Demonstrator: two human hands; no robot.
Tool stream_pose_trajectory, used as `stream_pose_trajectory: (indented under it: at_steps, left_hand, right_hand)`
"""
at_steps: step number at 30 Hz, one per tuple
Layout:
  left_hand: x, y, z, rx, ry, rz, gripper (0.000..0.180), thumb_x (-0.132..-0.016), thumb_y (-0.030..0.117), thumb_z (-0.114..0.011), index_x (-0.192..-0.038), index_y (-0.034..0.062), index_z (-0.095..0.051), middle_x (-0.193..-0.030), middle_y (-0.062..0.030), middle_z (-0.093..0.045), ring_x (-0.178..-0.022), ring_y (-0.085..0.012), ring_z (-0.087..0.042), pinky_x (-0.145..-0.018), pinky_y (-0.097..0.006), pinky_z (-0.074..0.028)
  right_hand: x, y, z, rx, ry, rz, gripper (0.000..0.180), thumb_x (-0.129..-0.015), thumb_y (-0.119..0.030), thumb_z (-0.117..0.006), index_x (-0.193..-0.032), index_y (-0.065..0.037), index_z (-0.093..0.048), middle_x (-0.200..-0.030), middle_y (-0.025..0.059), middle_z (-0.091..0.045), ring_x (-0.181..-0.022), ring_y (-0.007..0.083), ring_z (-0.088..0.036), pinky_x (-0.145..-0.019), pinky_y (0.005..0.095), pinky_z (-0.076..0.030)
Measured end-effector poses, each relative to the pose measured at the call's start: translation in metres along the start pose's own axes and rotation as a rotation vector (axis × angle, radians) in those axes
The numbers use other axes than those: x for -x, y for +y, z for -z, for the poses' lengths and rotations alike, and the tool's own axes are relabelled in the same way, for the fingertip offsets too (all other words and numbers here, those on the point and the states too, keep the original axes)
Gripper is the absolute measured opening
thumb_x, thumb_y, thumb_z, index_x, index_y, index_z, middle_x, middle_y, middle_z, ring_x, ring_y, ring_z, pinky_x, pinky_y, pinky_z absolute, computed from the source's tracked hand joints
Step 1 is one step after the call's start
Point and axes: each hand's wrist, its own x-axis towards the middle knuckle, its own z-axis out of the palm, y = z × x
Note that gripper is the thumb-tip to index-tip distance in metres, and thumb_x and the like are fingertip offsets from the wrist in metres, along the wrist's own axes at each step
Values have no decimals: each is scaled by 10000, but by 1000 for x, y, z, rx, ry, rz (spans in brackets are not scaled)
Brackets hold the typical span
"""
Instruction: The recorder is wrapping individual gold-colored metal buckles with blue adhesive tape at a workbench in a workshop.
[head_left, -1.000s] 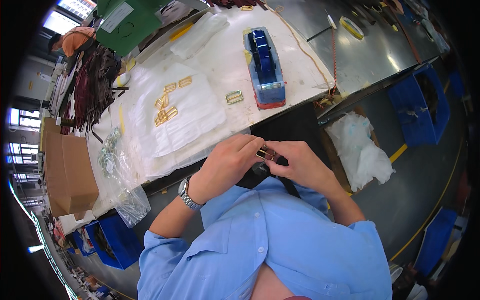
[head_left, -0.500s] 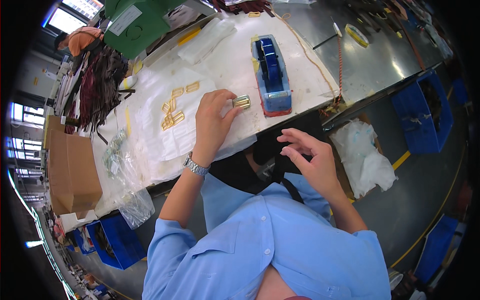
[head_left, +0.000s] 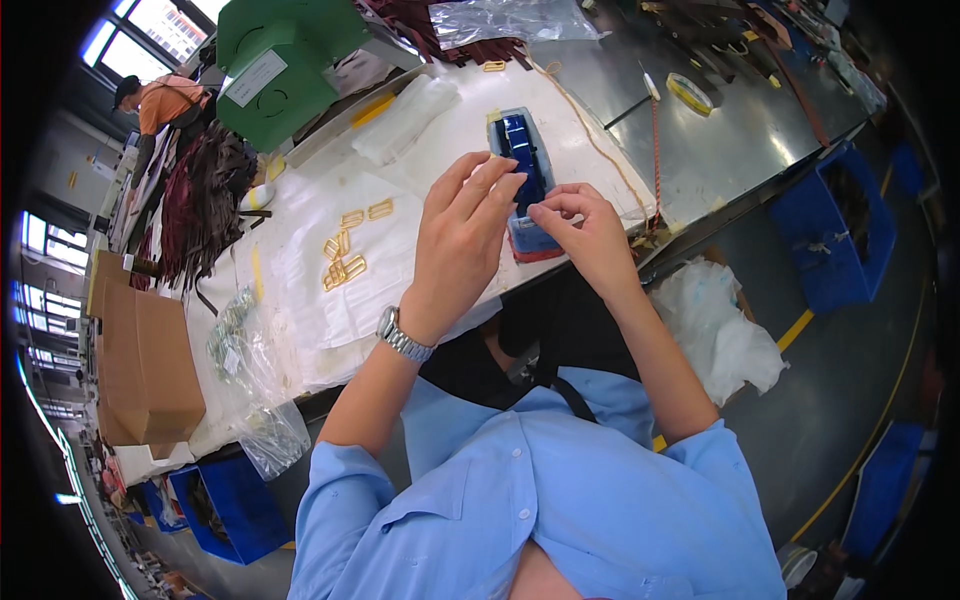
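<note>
My left hand [head_left: 462,240], a metal-band watch on its wrist, is held with long, nearly straight fingers beside the blue tape dispenser [head_left: 532,150]. Its fingertips overlap the dispenser's left side; the thumb is hidden. At the dispenser's near end, my right hand [head_left: 590,232] has thumb and forefinger pinched together. What lies in the pinch is too small to make out. Several gold-coloured metal slide buckles [head_left: 352,216] lie loose on white sheeting [head_left: 300,310], left of my left hand. The small metal buckle seen earlier beside the dispenser is out of sight.
A green machine housing [head_left: 275,80] stands at the back left. Cord [head_left: 590,125] and a tape ring [head_left: 690,95] lie to the right. Below the table's right edge are a plastic-lined box [head_left: 715,320] and a blue crate [head_left: 835,240]. A person [head_left: 170,105] stands far left.
My left hand has moved right and stretched its fingers beside the dispenser. My right hand has risen from below the table edge to the dispenser's near end and closed into a pinch.
</note>
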Motion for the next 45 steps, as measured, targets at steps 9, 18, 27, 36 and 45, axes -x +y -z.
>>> stream_pose_trajectory:
  at_steps: [9, 18, 27, 36, 45]
  left_hand:
    - [-20, -21, -18, -58, -13, -39, 364, -931, 73, -778, -1280, -11, -721, -1398, -153, -701, -1365, -374, -619, -1126, -479, -507]
    - [-30, -39, -33, -131, 1, -50, 538, -910, 159, -825, -1384, -39, -665, -1424, -174, -681, -1329, -368, -629, -1130, -444, -517]
    - [16, -60, 51, -65, -19, 266, 186, -999, 166, -765, -1144, 50, -773, -1142, -149, -780, -1020, -339, -746, -889, -426, -590]
    - [125, -116, 110, -363, -475, 307, 66, -958, 88, -724, -996, 36, -737, -934, -138, -725, -923, -361, -689, -820, -472, -556]
    - [115, -135, 113, -174, -415, 683, 151, -925, 84, -742, -1064, 27, -745, -920, -120, -757, -807, -227, -709, -771, -343, -574]
  right_hand:
    - [60, -49, 7, -464, -89, -153, 123, -991, -88, -798, -996, 34, -781, -1180, 46, -601, -998, 80, -592, -900, 251, -486]
    - [141, 43, 1, -295, -86, -354, 78, -989, -21, -775, -960, 47, -752, -1134, 28, -576, -865, 48, -536, -727, 205, -440]
    - [149, 29, 4, -294, -36, -218, 46, -1011, -1, -754, -998, 40, -737, -1162, 57, -667, -820, 50, -600, -703, 206, -487]
    - [144, -1, 9, -488, -168, -382, 124, -1071, -55, -678, -1057, 49, -743, -997, 172, -818, -822, 168, -770, -752, 286, -602]
    - [146, -3, 5, -564, -154, -389, 138, -1082, -67, -698, -1127, 56, -743, -980, 156, -820, -809, 152, -773, -732, 273, -612]
